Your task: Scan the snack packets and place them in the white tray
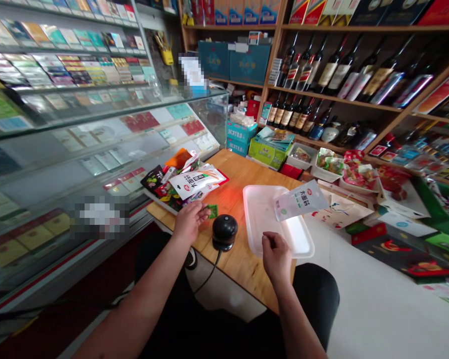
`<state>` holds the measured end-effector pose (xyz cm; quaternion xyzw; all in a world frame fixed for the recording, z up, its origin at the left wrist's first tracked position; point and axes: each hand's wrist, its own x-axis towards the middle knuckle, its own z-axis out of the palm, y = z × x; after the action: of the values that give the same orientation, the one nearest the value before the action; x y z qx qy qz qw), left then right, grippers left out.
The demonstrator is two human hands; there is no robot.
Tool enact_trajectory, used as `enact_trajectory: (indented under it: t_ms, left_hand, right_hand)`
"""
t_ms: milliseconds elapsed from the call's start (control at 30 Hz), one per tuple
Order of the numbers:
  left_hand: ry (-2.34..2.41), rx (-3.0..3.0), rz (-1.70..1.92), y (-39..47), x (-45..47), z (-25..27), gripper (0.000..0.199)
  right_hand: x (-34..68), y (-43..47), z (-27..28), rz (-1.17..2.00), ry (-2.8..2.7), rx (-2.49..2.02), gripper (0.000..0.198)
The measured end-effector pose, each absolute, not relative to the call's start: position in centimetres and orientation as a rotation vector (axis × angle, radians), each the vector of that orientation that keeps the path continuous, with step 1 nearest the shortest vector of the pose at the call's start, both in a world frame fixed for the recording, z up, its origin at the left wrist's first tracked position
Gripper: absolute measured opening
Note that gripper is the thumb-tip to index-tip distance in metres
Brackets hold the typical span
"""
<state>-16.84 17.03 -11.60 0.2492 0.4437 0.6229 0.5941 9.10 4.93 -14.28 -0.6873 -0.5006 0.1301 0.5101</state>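
Observation:
My left hand [190, 220] pinches a small green packet [211, 211] to the left of a round black tabletop scanner [225, 230]. Red light falls on the wood beyond the scanner. Just behind that hand, colourful snack packets [160, 182] are heaped on a tray, a white-and-red pouch [198, 183] on top. My right hand [277, 257] has its fingers curled in at the near edge of a white plastic tray [252, 219], and nothing shows in them. A pale grey packet [301, 200] slants across that tray's far right side; whether it rests on the rim is unclear.
A wooden table [232, 172] stands before my knees, with the scanner's cable [209, 271] hanging off its near edge. Along the left runs a glass display case [97, 114]. Shelves of bottles [329, 70] fill the back right. Boxes of snacks [327, 164] sit beyond the table.

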Motion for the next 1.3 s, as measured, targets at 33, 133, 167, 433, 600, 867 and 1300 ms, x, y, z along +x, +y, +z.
enact_trajectory:
  t_ms: [33,133,167,433,600,867,1300]
  left_hand:
    - [1.023,0.526,1.461,17.6,-17.3,-11.8,0.022]
    - [0.989,0.431,1.517,18.9,-18.1,-11.9,0.016]
    - [0.972,0.409,1.527,19.1,-18.0,-11.7,0.015]
    - [0.852,0.242,1.452,20.0,-16.0,-10.0,0.015]
    - [0.864,0.115,1.573,21.9,-16.1,-10.4,0.013]
    - [0.962,0.174,1.664,23.6,-15.8,-10.8,0.007]
    - [0.556,0.615,1.695,22.3,-14.1,-8.3,0.026]
  right_hand:
    - [8.7,5.1,-14.2,0.311,-1.22,-1.646,0.026]
    - [7.8,5.4,-14.0,0.304,-1.279,-1.61,0.025]
    - [7.6,5.4,-14.0,0.303,-1.3,-1.603,0.025]
    - [6.9,5.2,-14.3,0.309,-1.376,-1.594,0.022]
    - [7.1,4.8,-14.6,0.333,-1.37,-1.596,0.022]
    - [7.6,4.7,-14.8,0.345,-1.367,-1.592,0.021]
    - [7.8,5.7,-15.2,0.366,-1.354,-1.589,0.021]
